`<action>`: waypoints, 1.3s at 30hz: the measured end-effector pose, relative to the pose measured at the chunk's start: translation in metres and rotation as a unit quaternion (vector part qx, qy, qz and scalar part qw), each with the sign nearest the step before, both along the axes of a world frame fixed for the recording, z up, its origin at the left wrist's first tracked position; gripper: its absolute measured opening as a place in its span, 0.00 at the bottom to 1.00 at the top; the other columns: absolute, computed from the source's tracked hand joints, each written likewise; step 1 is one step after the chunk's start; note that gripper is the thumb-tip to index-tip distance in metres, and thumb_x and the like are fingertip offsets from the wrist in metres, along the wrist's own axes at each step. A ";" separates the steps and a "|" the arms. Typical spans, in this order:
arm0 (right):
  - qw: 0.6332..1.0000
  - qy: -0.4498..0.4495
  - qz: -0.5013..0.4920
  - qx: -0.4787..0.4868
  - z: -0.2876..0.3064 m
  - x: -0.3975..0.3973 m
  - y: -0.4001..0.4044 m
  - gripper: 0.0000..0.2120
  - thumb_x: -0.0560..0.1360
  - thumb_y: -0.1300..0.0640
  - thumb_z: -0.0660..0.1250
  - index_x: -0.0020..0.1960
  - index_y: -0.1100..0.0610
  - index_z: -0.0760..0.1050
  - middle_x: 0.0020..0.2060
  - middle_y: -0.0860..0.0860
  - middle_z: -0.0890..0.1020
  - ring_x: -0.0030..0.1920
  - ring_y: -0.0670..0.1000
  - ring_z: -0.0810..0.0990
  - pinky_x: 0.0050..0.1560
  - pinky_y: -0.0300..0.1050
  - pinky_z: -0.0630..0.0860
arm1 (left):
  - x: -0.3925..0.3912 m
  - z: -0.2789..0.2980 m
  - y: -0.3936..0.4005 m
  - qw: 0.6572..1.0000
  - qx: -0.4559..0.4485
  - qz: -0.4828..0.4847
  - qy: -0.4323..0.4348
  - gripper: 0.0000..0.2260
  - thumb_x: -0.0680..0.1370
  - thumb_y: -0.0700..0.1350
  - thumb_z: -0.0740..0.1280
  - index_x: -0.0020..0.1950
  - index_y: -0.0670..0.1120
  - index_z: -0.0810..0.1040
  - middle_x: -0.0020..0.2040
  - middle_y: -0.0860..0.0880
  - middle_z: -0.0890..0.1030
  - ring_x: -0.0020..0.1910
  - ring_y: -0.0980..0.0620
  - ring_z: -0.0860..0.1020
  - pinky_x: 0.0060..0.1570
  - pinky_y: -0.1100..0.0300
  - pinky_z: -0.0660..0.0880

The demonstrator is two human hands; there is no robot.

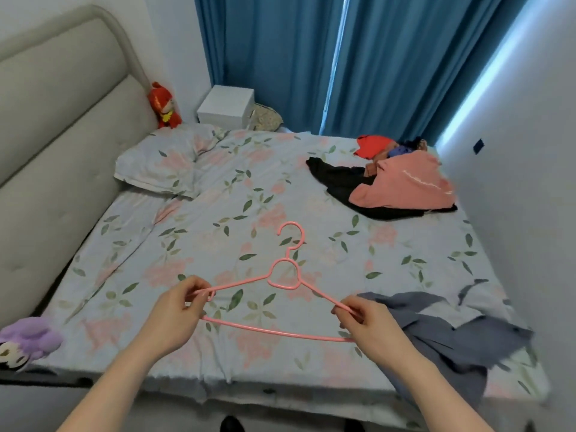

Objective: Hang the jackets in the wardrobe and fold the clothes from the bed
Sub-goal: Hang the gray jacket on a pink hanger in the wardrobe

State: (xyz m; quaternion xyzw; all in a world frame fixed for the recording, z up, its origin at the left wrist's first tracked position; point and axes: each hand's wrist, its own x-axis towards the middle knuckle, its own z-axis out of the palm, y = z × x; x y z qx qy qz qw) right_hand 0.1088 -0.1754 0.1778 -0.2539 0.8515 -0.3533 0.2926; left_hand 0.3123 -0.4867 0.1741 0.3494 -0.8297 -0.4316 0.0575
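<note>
A pink plastic hanger (282, 283) is held flat above the bed (218, 188), hook pointing away from me. My left hand (177, 310) pinches its left end and my right hand (369, 322) pinches its right end. A grey-blue jacket (442, 335) lies crumpled on the bed's near right corner, just right of my right hand. A pile of clothes sits at the far right of the bed: a pink garment (408, 182) on top of a black one (339, 179), with a red piece (372, 145) behind.
A floral pillow (165, 163) lies by the padded headboard (62, 120). A red doll (163, 106) and a white box (226, 105) stand at the far side near blue curtains (343, 63). A purple plush toy (26, 341) sits at the bed's near left corner. A white wall borders the right.
</note>
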 end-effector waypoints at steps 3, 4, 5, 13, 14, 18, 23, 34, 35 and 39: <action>1.000 -0.003 -0.030 -0.008 0.000 -0.030 0.071 0.10 0.83 0.53 0.65 0.43 0.49 0.80 0.33 0.47 0.79 0.32 0.42 0.76 0.35 0.36 0.74 | -0.060 -0.003 0.056 0.999 -0.009 -0.047 0.001 0.06 0.83 0.44 0.67 0.48 0.53 0.81 0.45 0.63 0.83 0.48 0.64 0.80 0.46 0.54 0.81; 0.999 0.001 -0.032 -0.004 -0.002 -0.041 0.094 0.11 0.83 0.54 0.65 0.42 0.47 0.79 0.32 0.46 0.78 0.31 0.42 0.74 0.34 0.35 0.72 | -0.079 -0.005 0.077 0.998 -0.007 -0.057 0.005 0.06 0.83 0.44 0.67 0.48 0.53 0.81 0.45 0.63 0.83 0.49 0.64 0.80 0.46 0.56 0.80; 0.999 0.007 -0.032 0.004 -0.006 -0.050 0.110 0.12 0.83 0.54 0.65 0.41 0.46 0.78 0.32 0.46 0.78 0.31 0.43 0.73 0.34 0.36 0.70 | -0.093 -0.006 0.093 0.998 -0.005 -0.066 0.010 0.07 0.83 0.44 0.66 0.47 0.53 0.80 0.44 0.62 0.83 0.49 0.63 0.81 0.45 0.59 0.80; 0.993 0.012 -0.116 0.025 -0.032 -0.131 0.263 0.12 0.80 0.50 0.68 0.41 0.54 0.77 0.33 0.54 0.76 0.32 0.45 0.69 0.38 0.47 0.67 | -0.228 -0.037 0.259 0.986 0.023 -0.166 -0.004 0.08 0.83 0.43 0.66 0.47 0.54 0.80 0.46 0.58 0.84 0.52 0.61 0.80 0.48 0.62 0.76; 0.991 0.012 -0.132 0.021 -0.033 -0.137 0.277 0.11 0.80 0.50 0.69 0.41 0.54 0.78 0.32 0.54 0.76 0.31 0.44 0.68 0.38 0.47 0.67 | -0.239 -0.039 0.269 0.984 0.025 -0.177 -0.008 0.08 0.83 0.42 0.65 0.48 0.55 0.80 0.47 0.58 0.84 0.52 0.61 0.80 0.48 0.62 0.75; 0.985 0.010 -0.170 0.016 -0.037 -0.148 0.316 0.09 0.79 0.51 0.70 0.40 0.46 0.81 0.27 0.46 0.75 0.30 0.43 0.69 0.36 0.44 0.67 | -0.265 -0.050 0.289 0.975 0.008 -0.218 -0.040 0.09 0.83 0.44 0.65 0.59 0.57 0.80 0.55 0.58 0.81 0.55 0.58 0.79 0.57 0.58 0.75; 0.974 0.002 -0.223 0.026 -0.050 -0.138 0.340 0.09 0.79 0.51 0.70 0.40 0.46 0.79 0.29 0.49 0.77 0.33 0.44 0.71 0.38 0.45 0.69 | -0.282 -0.071 0.293 0.962 0.002 -0.258 -0.089 0.12 0.84 0.44 0.63 0.64 0.56 0.78 0.60 0.60 0.79 0.58 0.59 0.78 0.55 0.62 0.72; 0.937 -0.008 -0.342 0.074 -0.054 -0.130 0.378 0.11 0.78 0.56 0.69 0.37 0.48 0.82 0.30 0.51 0.80 0.29 0.42 0.70 0.33 0.37 0.68 | -0.321 -0.138 0.327 0.917 0.038 -0.340 -0.207 0.12 0.82 0.42 0.63 0.66 0.49 0.78 0.58 0.55 0.78 0.53 0.52 0.80 0.53 0.60 0.72; 0.933 -0.011 -0.352 0.076 -0.055 -0.131 0.383 0.10 0.78 0.55 0.70 0.39 0.49 0.83 0.31 0.50 0.81 0.29 0.43 0.71 0.33 0.37 0.69 | -0.326 -0.142 0.333 0.913 0.044 -0.346 -0.214 0.12 0.82 0.42 0.64 0.64 0.49 0.78 0.57 0.55 0.79 0.54 0.52 0.80 0.53 0.61 0.72; 0.922 -0.007 -0.375 0.099 -0.068 -0.140 0.403 0.11 0.78 0.51 0.69 0.43 0.57 0.82 0.34 0.53 0.82 0.36 0.54 0.78 0.43 0.49 0.78 | -0.349 -0.164 0.354 0.900 0.062 -0.356 -0.244 0.11 0.80 0.44 0.65 0.61 0.48 0.80 0.60 0.53 0.82 0.53 0.53 0.79 0.52 0.62 0.72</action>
